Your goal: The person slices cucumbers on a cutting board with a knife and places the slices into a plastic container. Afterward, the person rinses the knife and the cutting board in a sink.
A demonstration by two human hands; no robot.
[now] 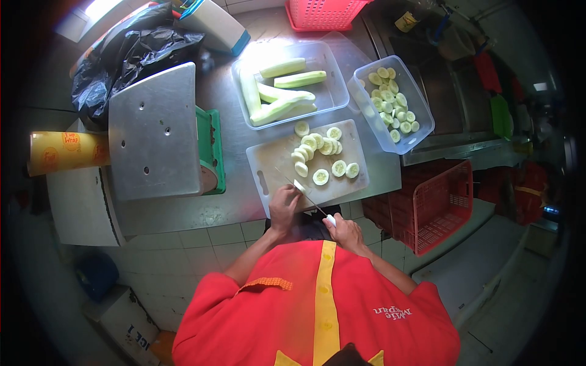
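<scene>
My right hand [345, 233] grips the white handle of a knife [331, 220], its thin blade slanting up and left over the near edge of the cutting board [274, 149]. At the blade, my left hand [284, 207] is closed on a short piece of cucumber [299, 186], mostly hidden by the fingers. Cucumber slices [309, 141] lie in a curved row on the board, with several loose ones [320, 177] to the right. Behind the board, a clear plastic tub [337, 91] holds peeled whole cucumbers [284, 107]. Another tub [421, 134], at the right, contains many slices.
Left of the board stands a green scale [215, 152] with a steel platform [155, 131]. A roll of plastic wrap [70, 151] and a black plastic bag [131, 61] lie beyond it. A red crate [442, 204] sits low at the right; a pink basket [323, 13] is at the back.
</scene>
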